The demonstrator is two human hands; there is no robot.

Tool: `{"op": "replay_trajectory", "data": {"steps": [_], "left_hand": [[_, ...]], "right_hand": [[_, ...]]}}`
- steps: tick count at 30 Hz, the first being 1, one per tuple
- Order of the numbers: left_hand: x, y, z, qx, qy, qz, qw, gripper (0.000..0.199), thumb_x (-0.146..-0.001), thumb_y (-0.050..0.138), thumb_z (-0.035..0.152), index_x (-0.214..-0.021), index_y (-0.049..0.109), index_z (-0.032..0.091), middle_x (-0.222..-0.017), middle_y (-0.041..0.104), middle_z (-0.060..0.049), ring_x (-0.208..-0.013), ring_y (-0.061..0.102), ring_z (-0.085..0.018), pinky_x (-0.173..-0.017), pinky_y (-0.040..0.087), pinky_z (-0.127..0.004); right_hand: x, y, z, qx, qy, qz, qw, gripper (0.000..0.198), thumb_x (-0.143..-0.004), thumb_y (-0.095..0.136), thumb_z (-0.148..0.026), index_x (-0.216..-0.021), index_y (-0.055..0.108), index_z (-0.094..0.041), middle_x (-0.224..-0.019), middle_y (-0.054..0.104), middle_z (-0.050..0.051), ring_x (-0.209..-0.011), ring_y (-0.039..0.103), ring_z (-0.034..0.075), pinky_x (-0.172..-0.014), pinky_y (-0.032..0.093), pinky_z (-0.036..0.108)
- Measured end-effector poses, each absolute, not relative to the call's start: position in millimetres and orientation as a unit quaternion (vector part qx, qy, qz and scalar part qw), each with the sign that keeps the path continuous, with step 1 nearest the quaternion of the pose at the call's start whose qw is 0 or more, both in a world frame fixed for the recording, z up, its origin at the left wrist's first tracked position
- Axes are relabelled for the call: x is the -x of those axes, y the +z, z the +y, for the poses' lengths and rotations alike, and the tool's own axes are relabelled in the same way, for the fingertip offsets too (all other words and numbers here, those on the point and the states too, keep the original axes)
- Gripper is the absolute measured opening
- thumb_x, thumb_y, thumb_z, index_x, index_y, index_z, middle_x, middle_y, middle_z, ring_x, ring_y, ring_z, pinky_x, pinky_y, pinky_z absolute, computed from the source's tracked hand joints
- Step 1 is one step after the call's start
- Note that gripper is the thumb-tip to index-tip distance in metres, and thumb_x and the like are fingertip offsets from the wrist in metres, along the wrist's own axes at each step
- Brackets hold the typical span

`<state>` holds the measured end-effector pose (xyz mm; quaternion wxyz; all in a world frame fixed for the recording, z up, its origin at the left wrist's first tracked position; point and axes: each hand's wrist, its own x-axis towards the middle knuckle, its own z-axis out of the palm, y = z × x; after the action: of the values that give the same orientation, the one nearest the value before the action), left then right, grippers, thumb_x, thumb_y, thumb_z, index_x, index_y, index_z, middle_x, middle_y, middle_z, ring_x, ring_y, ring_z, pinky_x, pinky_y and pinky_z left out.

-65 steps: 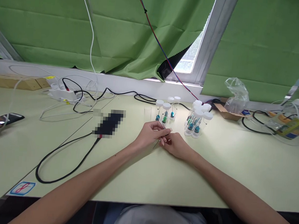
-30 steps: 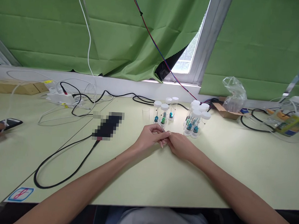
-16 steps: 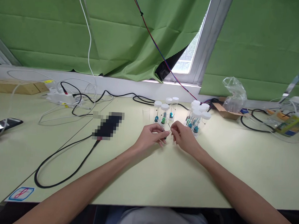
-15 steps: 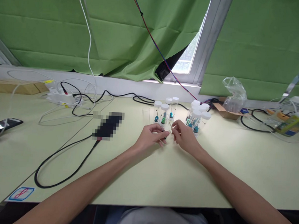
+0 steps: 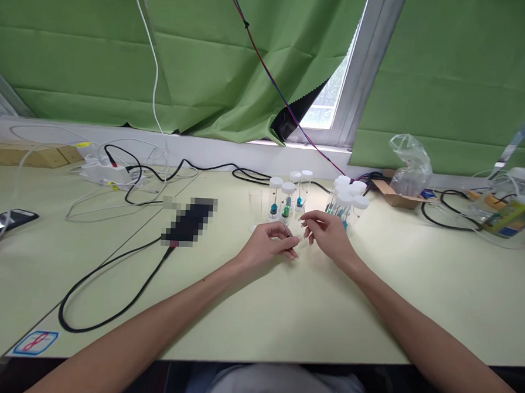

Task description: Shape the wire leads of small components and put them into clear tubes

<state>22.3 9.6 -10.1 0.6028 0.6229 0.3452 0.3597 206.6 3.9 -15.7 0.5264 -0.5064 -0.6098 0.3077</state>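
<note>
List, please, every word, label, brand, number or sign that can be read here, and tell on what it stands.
"8", probably: red, slanted, on the blue-edged sticker; it may be only a drawn loop.
Jar label: too blurred to read.
Phone: screen too small and bright to read.
Black device: pixelated, unreadable.
Tubes: no text seen.

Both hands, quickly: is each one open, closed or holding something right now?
Left hand: closed, holding a thin metallic rod.
Right hand: partly curled; whether it pinches anything is too small to tell.
</note>
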Motion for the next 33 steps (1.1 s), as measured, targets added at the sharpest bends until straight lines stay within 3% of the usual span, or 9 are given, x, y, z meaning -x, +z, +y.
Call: {"op": "replay_trajectory", "data": {"steps": [12, 22, 33], "left_hand": [[-24.0, -16.5, 8.8, -0.608, 0.348, 0.35, 0.622, 0.034, -0.07, 0.082, 0.041, -0.076, 0.061, 0.015, -0.066, 0.067, -0.003, -0.062, 0.068, -0.017, -0.058, 0.053, -0.028], [-25.6, -19.1, 9.3, -0.601, 0.341, 0.356, 0.628, 0.037, -0.066, 0.085, 0.04, -0.078, 0.063, 0.014, -0.065, 0.065, -0.003, -0.057, 0.065, -0.016, -0.05, 0.05, -0.027], [-26.8, -21.3, 7.4, -0.594, 0.336, 0.35, 0.641, 0.038, -0.065, 0.086, 0.041, -0.078, 0.064, 0.013, -0.061, 0.064, -0.003, -0.054, 0.064, -0.016, -0.048, 0.052, -0.028]], "right_hand": [[-202.3, -7.6, -0.2, 0.448, 0.392, -0.565, 0.572, 0.027, -0.079, 0.063, -0.029, -0.101, 0.072, -0.014, -0.093, 0.07, 0.008, -0.066, 0.062, 0.013, -0.056, 0.052, 0.029], [-198.9, -0.6, -8.9, 0.445, 0.312, -0.591, 0.596, 0.027, -0.087, 0.066, -0.042, -0.086, 0.07, -0.015, -0.075, 0.067, 0.005, -0.053, 0.057, 0.012, -0.051, 0.049, 0.028], [-197.1, 5.9, -14.9, 0.402, 0.455, -0.558, 0.566, 0.034, -0.084, 0.069, -0.048, -0.074, 0.064, -0.016, -0.051, 0.051, -0.003, -0.041, 0.045, 0.009, -0.042, 0.033, 0.025]]}}
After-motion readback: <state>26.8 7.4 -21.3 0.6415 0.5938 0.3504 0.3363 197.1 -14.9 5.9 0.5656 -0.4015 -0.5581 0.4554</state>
